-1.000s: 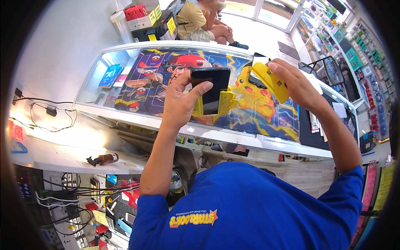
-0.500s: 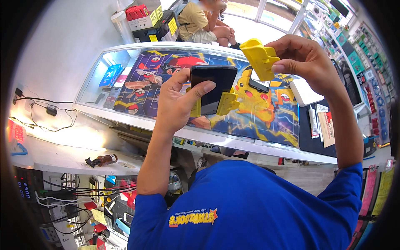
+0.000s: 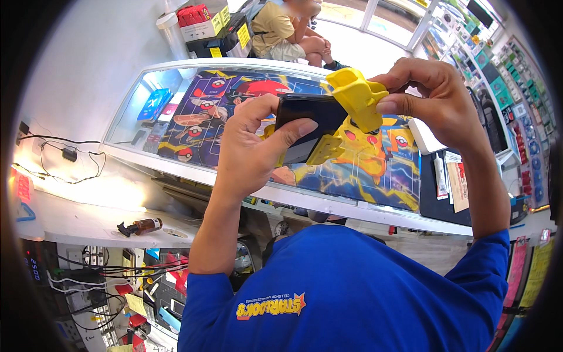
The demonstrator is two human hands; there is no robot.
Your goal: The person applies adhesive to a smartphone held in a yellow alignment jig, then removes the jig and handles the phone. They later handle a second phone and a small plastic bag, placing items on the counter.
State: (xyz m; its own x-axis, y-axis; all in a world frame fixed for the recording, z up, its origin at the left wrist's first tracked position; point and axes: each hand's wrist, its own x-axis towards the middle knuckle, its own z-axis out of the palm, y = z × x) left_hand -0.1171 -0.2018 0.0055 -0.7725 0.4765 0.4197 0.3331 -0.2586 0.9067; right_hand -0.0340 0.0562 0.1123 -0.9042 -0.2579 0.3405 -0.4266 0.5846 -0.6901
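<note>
My left hand [image 3: 249,144] is wrapped round a black smartphone [image 3: 305,126], its thumb lying across the dark screen. A yellow spring clamp [image 3: 326,150] grips the phone's lower right edge, and another bit of yellow shows behind my left thumb. Between the thumb and fingers of my right hand [image 3: 437,100] is a second yellow clamp [image 3: 355,97]. That clamp overlaps the phone's upper right edge; whether its jaws touch the phone I cannot tell. Both hands are raised above a glass counter.
A colourful cartoon mat [image 3: 199,117] covers much of the white-framed counter [image 3: 176,159]. Toward its right are a white box [image 3: 433,134], a white tube [image 3: 440,176] and a brown packet [image 3: 458,185]. A brown spray bottle [image 3: 146,226] lies on the left ledge. A person [image 3: 278,32] sits beyond the counter.
My right hand has brought its yellow clamp left and slightly down, against or over the phone's edge. My left hand has shifted a little right and tilted the phone.
</note>
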